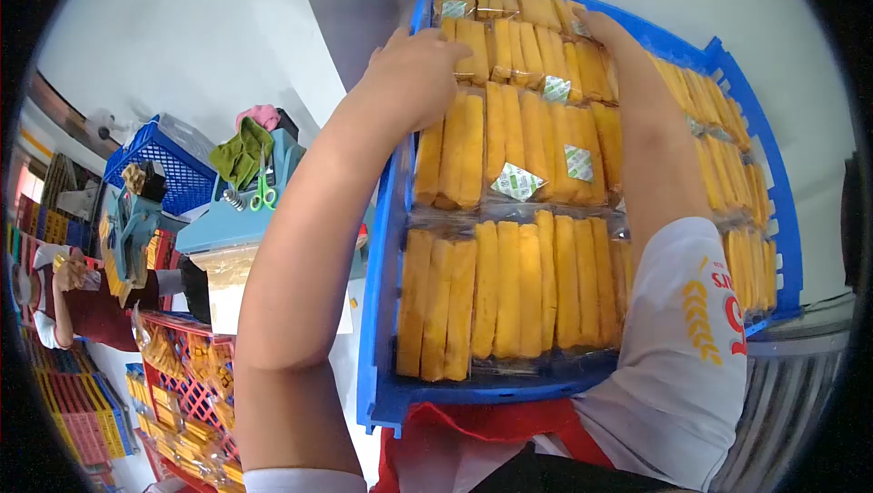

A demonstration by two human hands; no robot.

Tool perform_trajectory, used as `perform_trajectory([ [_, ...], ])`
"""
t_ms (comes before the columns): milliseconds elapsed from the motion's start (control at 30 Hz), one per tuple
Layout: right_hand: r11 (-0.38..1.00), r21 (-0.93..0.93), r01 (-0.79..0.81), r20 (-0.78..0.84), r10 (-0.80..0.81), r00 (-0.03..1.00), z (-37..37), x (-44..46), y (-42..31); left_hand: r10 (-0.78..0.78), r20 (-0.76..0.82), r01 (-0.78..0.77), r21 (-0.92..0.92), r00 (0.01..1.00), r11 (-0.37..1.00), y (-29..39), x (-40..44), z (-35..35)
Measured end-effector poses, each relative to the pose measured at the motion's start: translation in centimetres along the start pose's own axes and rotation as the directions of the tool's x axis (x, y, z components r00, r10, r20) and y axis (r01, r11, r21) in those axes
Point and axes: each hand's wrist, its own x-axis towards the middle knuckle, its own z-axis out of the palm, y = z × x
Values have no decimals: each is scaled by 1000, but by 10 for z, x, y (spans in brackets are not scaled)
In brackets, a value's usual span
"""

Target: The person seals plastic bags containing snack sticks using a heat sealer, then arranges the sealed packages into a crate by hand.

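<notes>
A large blue plastic crate in front of me holds rows of clear packs of long yellow sticks. Several packs carry a small white-and-green sachet. My left hand lies over the crate's left side near the back, its fingers apart, touching a pack there. At the far row my right hand reaches in and its fingertips touch a pack; most of its fingers are hidden. My right forearm covers part of the middle packs.
To the left stands a blue-grey machine with green scissors and a green cloth on it. Beyond are a blue basket, a red crate of yellow packs, and another person at work.
</notes>
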Motion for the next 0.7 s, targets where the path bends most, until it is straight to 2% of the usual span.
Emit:
perform_trajectory([
  [33, 983, -150, 105, 70, -96, 993, -12, -3, 1, 7, -4, -7, 2, 1000, 1000, -1, 0, 0],
  [100, 934, -289, 210, 145, -174, 974, -23, -2, 3, 24, 9, -24, -11, 1000, 1000, -3, 1, 1],
  [167, 902, -379, 206, -96, -260, 961, -28, 12, 1, 32, 16, -32, 0, 999, 1000, -2, 2, -2],
  [200, 902, -378, 208, -98, -262, 960, -36, -1, -5, 27, 26, -27, 8, 999, 1000, -3, 2, -2],
  [267, 969, -32, 246, 72, -243, 967, -59, -49, -47, 67, 37, -66, -13, 997, 998, -10, 11, 6],
  [333, 900, -102, 424, 138, -409, 902, -67, -44, -40, 66, 15, -63, -165, 998, 984, 6, 7, -8],
  [367, 871, -166, 462, 326, -394, 859, -79, -87, -73, 63, -85, -87, -325, 994, 942, 6, 4, -7],
  [400, 836, -165, 524, 389, -433, 813, -82, -111, -82, 71, -253, -178, -434, 965, 883, -8, 12, 10],
  [433, 798, -155, 583, 448, -469, 761, -85, -134, -90, -35, -362, -154, -481, 932, 863, -3, -6, 0],
  [467, 784, -265, 561, 517, -375, 769, -92, -161, -103, -217, -434, -159, -679, 875, 717, 2, -27, 0],
  [533, 820, -188, 540, 611, -333, 718, -114, -167, -75, -497, -418, -75, -817, 760, 572, 10, -71, -5],
  [567, 847, -162, 506, 631, -305, 713, -117, -224, -117, -473, -413, -88, -818, 778, 569, 6, -100, -6],
  [600, 859, -139, 492, 610, -317, 726, -119, -261, -125, -435, -398, -109, -826, 807, 553, -3, -132, -5],
  [633, 870, -115, 480, 587, -330, 739, -121, -298, -133, -411, -432, -81, -762, 803, 642, -14, -163, 5],
  [667, 859, -92, 504, 513, -393, 763, -123, -314, -112, -369, -463, -64, -688, 806, 722, -26, -195, 17],
  [700, 870, -100, 483, 507, -373, 777, -124, -338, -114, -446, -452, 66, -641, 773, 764, -37, -226, 28],
])
